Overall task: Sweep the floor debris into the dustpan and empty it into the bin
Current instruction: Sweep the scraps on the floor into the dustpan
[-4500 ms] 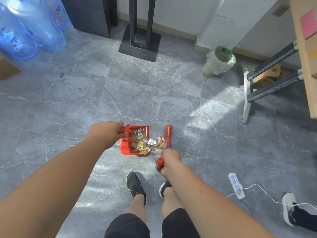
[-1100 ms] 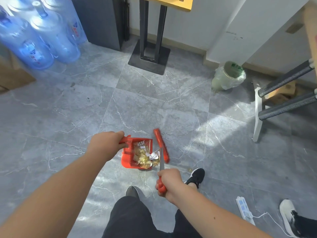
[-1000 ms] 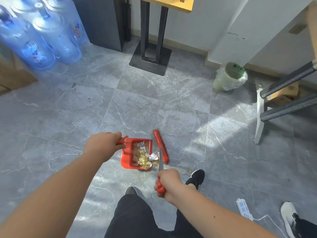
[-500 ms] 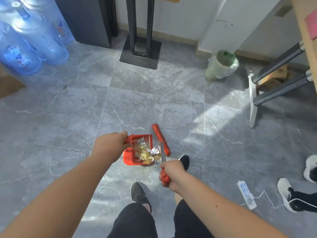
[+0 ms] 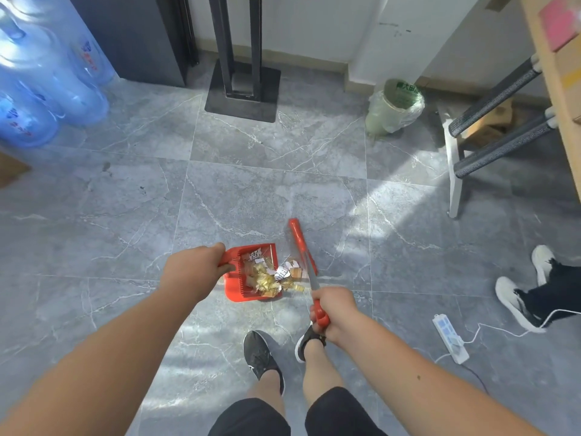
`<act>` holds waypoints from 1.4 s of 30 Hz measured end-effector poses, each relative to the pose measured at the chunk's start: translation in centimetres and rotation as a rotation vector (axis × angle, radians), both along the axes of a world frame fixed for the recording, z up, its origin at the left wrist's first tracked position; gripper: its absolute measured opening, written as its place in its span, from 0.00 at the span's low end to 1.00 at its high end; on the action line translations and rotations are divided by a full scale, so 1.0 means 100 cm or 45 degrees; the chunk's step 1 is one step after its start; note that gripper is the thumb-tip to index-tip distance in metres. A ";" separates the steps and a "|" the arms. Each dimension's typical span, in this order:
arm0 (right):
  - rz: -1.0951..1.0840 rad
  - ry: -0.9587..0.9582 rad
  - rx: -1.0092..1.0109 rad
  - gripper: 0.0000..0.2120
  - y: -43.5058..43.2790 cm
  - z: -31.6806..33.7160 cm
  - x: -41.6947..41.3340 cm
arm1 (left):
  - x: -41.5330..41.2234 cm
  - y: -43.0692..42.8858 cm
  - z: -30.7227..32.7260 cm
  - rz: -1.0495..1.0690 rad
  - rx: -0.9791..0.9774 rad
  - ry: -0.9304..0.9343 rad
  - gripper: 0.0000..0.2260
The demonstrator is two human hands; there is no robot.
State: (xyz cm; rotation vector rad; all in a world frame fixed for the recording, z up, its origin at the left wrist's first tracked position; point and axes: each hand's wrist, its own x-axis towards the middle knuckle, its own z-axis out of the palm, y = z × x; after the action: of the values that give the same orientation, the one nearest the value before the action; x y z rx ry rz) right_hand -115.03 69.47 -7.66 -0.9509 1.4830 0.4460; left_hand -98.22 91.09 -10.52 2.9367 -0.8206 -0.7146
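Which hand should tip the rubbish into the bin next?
Probably the left hand: it already grips the red plastic dustpan holding the scraps. The right hand holds only the red brush. The green-bagged bin stands ahead.

Both bare arms are reaching fwd and down. Left hand [image 5: 193,272] is gripping a red handle; right hand [image 5: 333,311], nearer, is fisted round another red handle.
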 end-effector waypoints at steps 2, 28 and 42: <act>-0.003 0.021 -0.034 0.08 -0.002 -0.002 -0.003 | 0.001 0.010 0.000 0.017 -0.005 0.047 0.19; 0.054 -0.031 0.276 0.15 0.091 0.008 -0.017 | -0.002 0.020 0.003 -0.033 0.019 -0.013 0.19; 0.137 -0.045 0.179 0.10 0.095 0.040 -0.038 | -0.005 0.026 0.003 0.049 0.000 0.029 0.19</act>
State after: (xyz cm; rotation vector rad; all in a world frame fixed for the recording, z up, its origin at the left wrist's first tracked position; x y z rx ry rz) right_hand -118.86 79.00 -3.70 -0.9249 1.3547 0.6010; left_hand -98.75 93.70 -10.26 2.9298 -0.7602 -0.7440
